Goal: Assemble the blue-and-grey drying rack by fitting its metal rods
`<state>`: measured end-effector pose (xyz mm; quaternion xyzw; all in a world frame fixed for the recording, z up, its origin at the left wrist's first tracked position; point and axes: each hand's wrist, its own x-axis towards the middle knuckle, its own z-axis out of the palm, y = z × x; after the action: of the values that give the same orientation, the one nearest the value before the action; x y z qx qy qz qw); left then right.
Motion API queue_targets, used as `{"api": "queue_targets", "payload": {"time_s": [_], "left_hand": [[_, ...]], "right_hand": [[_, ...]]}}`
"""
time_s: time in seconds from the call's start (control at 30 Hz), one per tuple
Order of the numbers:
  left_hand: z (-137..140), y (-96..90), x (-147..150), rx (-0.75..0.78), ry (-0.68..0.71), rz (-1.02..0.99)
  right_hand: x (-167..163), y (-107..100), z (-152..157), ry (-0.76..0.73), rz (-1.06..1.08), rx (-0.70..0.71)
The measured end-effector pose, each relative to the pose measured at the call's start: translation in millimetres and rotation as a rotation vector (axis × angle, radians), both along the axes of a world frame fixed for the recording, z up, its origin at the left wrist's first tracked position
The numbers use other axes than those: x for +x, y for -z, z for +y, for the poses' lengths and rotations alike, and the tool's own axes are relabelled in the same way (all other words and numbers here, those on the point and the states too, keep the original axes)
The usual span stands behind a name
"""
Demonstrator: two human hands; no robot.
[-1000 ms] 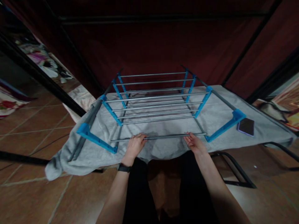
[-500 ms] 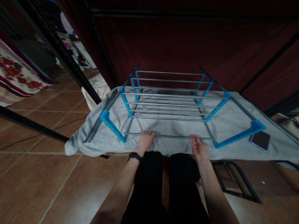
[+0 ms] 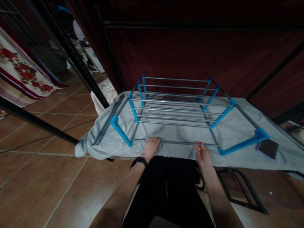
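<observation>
A rack of grey metal rods (image 3: 180, 101) joined by blue plastic brackets (image 3: 121, 131) stands on a grey cloth. Along its near side runs one thin metal rod (image 3: 177, 142), its ends at the lower tips of the left and right front brackets. My left hand (image 3: 152, 147), with a dark band on the wrist, has its fingers curled over this rod left of the middle. Farther right, my right hand (image 3: 202, 153) grips the same rod between thumb and fingers, palm turned up.
Loose grey tubes (image 3: 108, 122) lie on the grey cloth (image 3: 163, 131) at the left. A phone (image 3: 268, 148) rests beside the right bracket. Black metal bars (image 3: 68, 57) frame the surface, with a dark red curtain (image 3: 180, 53) behind. Below the front edge is a black metal frame (image 3: 244, 190).
The view has shifted, so the rack appears slightly lower and farther right. The rod's left end, which stuck out past the left bracket, now lines up with it. Both hands keep hold.
</observation>
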<state>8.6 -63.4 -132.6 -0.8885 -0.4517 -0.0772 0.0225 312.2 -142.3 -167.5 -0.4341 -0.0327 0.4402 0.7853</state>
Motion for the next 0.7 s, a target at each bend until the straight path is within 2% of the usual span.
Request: {"api": "queue_targets", "payload": {"time_s": [0.47,0.7], "left_hand": [[-2.7,-8.2,-18.8,0.012,0.069,-0.015],[-9.6,-4.4,-11.7,-0.017,0.155,-0.017]], "right_hand": [[19.2,-0.4,-0.6,-0.035,0.086,-0.054],[22.0,-4.7,-15.7,-0.077,-0.016,-0.008]]}}
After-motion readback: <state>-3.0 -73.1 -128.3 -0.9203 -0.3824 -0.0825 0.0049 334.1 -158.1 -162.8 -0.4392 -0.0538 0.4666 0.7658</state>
